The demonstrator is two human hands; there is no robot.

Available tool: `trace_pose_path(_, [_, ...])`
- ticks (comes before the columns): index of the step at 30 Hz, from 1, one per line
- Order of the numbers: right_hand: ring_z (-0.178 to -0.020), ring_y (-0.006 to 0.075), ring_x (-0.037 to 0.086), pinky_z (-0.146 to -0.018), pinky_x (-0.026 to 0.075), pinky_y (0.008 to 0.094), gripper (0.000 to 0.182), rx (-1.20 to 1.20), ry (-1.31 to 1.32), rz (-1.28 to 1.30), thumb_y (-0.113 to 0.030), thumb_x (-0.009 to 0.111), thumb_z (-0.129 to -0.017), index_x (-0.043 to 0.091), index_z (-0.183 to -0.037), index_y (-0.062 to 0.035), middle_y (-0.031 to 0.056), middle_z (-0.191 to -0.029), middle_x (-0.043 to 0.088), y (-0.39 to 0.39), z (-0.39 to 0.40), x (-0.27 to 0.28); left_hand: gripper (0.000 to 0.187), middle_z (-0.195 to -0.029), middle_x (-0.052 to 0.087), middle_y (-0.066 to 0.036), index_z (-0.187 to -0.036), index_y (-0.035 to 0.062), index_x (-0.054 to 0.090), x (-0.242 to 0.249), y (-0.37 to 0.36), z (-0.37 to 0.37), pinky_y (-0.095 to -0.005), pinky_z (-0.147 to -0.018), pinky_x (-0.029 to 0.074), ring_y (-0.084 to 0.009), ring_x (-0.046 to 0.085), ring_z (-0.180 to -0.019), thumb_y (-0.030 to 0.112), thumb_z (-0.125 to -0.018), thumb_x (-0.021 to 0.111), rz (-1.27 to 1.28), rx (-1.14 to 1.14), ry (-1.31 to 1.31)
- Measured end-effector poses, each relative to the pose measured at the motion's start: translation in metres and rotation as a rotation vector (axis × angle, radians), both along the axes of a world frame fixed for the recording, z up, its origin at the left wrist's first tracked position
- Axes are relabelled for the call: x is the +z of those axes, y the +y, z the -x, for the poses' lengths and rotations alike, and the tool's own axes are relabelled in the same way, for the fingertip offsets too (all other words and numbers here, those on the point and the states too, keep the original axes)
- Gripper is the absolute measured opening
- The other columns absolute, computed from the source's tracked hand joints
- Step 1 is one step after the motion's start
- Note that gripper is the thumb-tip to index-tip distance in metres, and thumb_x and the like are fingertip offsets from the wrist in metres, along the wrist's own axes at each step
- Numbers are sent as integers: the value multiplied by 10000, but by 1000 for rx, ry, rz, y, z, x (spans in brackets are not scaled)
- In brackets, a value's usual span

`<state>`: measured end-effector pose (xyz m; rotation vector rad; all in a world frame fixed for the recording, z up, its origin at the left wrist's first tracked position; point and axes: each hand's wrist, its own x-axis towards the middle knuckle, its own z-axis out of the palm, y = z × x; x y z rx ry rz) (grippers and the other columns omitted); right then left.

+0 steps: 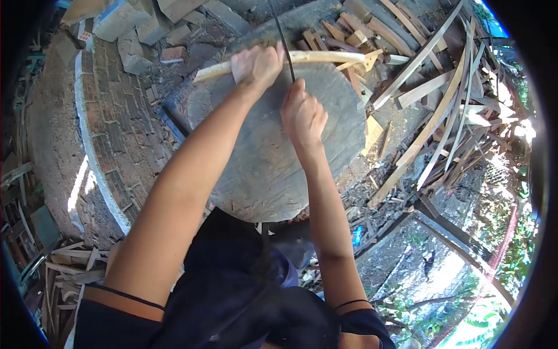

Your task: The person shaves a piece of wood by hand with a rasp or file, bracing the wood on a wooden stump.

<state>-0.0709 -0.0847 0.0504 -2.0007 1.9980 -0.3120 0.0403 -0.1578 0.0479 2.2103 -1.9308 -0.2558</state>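
Near the far side of a round wooden chopping block (261, 163) lies a pale, peeled stick (331, 56), slightly curved. My left hand (259, 65) is closed over it left of its middle, pressing it at the block's far edge. My right hand (304, 113), just below and to the right, is wrapped round the handle end of a long, narrow dark blade (279, 26). Seen almost edge-on, this blade points away from me and crosses the stick right beside my left fingers. The handle is mostly hidden in my right fist.
Wood offcuts (386, 35) and long thin strips (436, 125) are piled to the right of the block. Chunky wooden blocks (125, 26) lie at the far left, beside brick paving (113, 110). More scrap wood (70, 273) is heaped at lower left.
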Motion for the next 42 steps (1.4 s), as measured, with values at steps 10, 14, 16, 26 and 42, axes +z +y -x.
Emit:
trace_pose_path(10, [-573, 366, 654, -494, 515, 459, 118, 28, 34, 8, -162, 473, -889, 497, -858, -51, 193, -603, 627, 46, 17, 19, 562, -685, 661, -189, -664, 73, 701, -3, -10, -2, -473, -626, 510, -372, 667, -651, 390, -968, 349, 79, -30, -25])
trace_pose_path(14, [-543, 359, 643, -462, 501, 455, 117, 19, -11, 34, -167, 491, -894, 492, -862, -54, 190, -586, 617, 56, 22, 11, 558, -691, 663, -190, -662, 75, 701, 1, -4, -2, -475, -627, 511, -372, 669, -662, 384, -969, 352, 61, -70, -29])
trace_pose_path(16, [-538, 355, 642, -462, 499, 456, 120, 12, -17, 18, -169, 491, -896, 491, -867, -53, 187, -585, 617, 59, 24, 9, 564, -699, 667, -188, -667, 72, 701, 1, 5, 0, -473, -636, 513, -371, 672, -672, 388, -971, 346, 40, -40, -22])
trace_pose_path(26, [-555, 345, 655, -476, 508, 433, 80, 38, 10, 44, -123, 474, -855, 497, -855, -46, 182, -603, 630, 52, 15, 6, 562, -734, 673, -192, -704, 76, 711, 0, -1, 2, -485, -662, 512, -394, 667, -691, 391, -973, 331, 27, -17, -52])
trace_pose_path(42, [-657, 397, 654, -560, 516, 491, 163, 42, -50, 107, -208, 445, -916, 499, -882, -58, 219, -689, 641, -9, 3, -5, 562, -732, 674, -186, -681, 71, 705, -1, 1, 2, -481, -693, 502, -382, 667, -704, 380, -963, 331, 71, -26, -41])
